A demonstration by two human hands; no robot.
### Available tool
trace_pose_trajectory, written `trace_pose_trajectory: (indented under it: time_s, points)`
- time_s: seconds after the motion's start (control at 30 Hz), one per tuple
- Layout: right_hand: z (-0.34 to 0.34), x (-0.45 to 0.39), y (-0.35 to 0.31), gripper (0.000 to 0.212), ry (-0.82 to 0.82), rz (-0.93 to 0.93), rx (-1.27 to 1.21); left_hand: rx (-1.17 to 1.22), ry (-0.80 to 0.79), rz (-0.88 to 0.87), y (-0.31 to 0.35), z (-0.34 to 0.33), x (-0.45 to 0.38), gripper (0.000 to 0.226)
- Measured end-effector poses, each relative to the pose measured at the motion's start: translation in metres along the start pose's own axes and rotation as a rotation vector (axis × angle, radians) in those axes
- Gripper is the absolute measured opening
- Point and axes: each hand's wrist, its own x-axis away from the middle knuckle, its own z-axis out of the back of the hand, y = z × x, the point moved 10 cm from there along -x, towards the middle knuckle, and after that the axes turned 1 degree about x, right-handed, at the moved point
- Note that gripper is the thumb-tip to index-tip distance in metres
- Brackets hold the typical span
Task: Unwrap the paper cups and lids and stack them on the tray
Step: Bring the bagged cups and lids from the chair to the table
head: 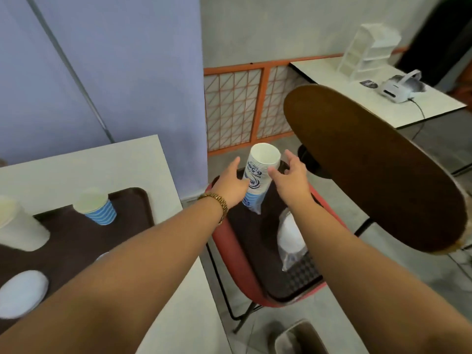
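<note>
A sleeve of white paper cups (pixel 260 169) in clear printed wrap stands tilted on a red chair's dark seat (pixel 245 233). My left hand (pixel 231 182) holds the sleeve from its left side, thumb up, fingers hidden behind it. On the sleeve's right, my right hand (pixel 288 175) has its thumb at the wrap and its fingers spread. A plastic bag of white lids (pixel 291 238) lies on the same seat. On the left table a brown tray (pixel 127 200) carries a blue striped cup (pixel 98 209), a white cup stack (pixel 18 226) and a white lid (pixel 23 292).
A brown oval chair back (pixel 370 169) hangs close to the right of my right arm. A grey bin (pixel 298 338) stands on the floor below. The far right table (pixel 332 72) holds a white organiser (pixel 367 47) and a headset (pixel 401 88). An orange lattice panel (pixel 235 108) lines the wall.
</note>
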Motion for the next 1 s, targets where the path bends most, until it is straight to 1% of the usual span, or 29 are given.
trace_pose_trajectory:
  time_s: [0.07, 0.1, 0.13, 0.23, 0.27, 0.33, 0.43, 0.5, 0.57, 0.7, 0.73, 0.8, 0.83, 0.93, 1.0]
  points:
    - [-0.008, -0.013, 0.005, 0.078, -0.067, 0.002, 0.042, -0.069, -0.031, 0.012, 0.012, -0.007, -0.013, 0.076]
    - [-0.012, -0.016, 0.008, 0.077, -0.091, 0.008, 0.063, -0.096, -0.054, 0.012, 0.016, -0.011, -0.017, 0.078]
    - [-0.015, -0.017, 0.011, 0.072, -0.101, 0.012, 0.077, -0.118, -0.076, 0.003, 0.020, -0.014, -0.018, 0.080]
    - [-0.017, -0.007, 0.022, 0.042, -0.079, -0.019, 0.044, -0.118, -0.109, -0.043, 0.023, -0.017, -0.011, 0.081]
    - [-0.016, -0.002, 0.025, 0.040, -0.072, -0.022, 0.003, -0.094, -0.114, -0.069, 0.025, -0.017, -0.006, 0.078]
    - [-0.016, 0.011, 0.023, 0.044, -0.058, -0.007, -0.059, -0.071, -0.109, -0.119, 0.025, -0.012, 0.008, 0.075]
    - [-0.015, 0.030, 0.005, 0.048, -0.015, 0.057, -0.103, -0.068, -0.065, -0.175, 0.019, 0.002, 0.027, 0.079]
    - [-0.021, 0.051, -0.022, 0.052, -0.034, 0.120, -0.177, -0.072, 0.003, -0.188, 0.013, 0.025, 0.049, 0.083]
    - [-0.037, 0.077, -0.052, 0.059, -0.085, 0.169, -0.270, -0.053, 0.095, -0.226, 0.007, 0.058, 0.079, 0.087]
    - [-0.096, 0.142, -0.112, 0.074, -0.264, 0.248, -0.343, 0.024, 0.280, -0.269, -0.027, 0.136, 0.153, 0.090]
    - [-0.118, 0.162, -0.127, 0.071, -0.324, 0.262, -0.349, 0.034, 0.332, -0.276, -0.040, 0.158, 0.174, 0.090]
    - [-0.157, 0.204, -0.157, 0.053, -0.431, 0.300, -0.345, 0.023, 0.412, -0.274, -0.066, 0.197, 0.212, 0.090]
    - [-0.179, 0.227, -0.171, 0.048, -0.481, 0.329, -0.339, 0.020, 0.450, -0.253, -0.083, 0.217, 0.233, 0.090]
    - [-0.244, 0.298, -0.206, 0.049, -0.616, 0.400, -0.290, 0.045, 0.571, -0.173, -0.137, 0.274, 0.295, 0.090]
    - [-0.290, 0.344, -0.220, 0.053, -0.708, 0.406, -0.283, 0.070, 0.663, -0.143, -0.171, 0.310, 0.340, 0.088]
